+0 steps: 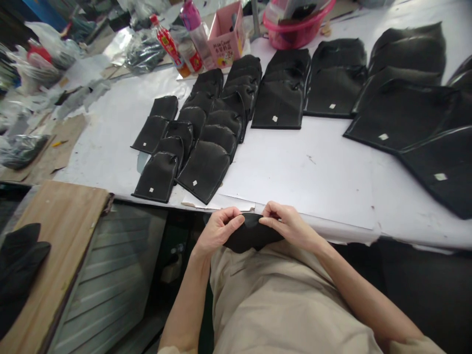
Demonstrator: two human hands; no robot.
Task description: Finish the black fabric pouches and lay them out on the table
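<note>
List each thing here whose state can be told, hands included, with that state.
Left hand: thumb and fingers pinched on the held black piece.
Right hand: pinched on the same piece.
Held black piece: gripped along its upper edge.
Black pieces on the table: laid in overlapping rows.
Red-capped bottle: standing, cap on.
Pink box: open-topped.
Pink basin: uncovered, holding things.

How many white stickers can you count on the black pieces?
7 white stickers visible: three on black pieces at left, one mid-row, one just right of that, two farther right. Overlaps may hide others.
</note>
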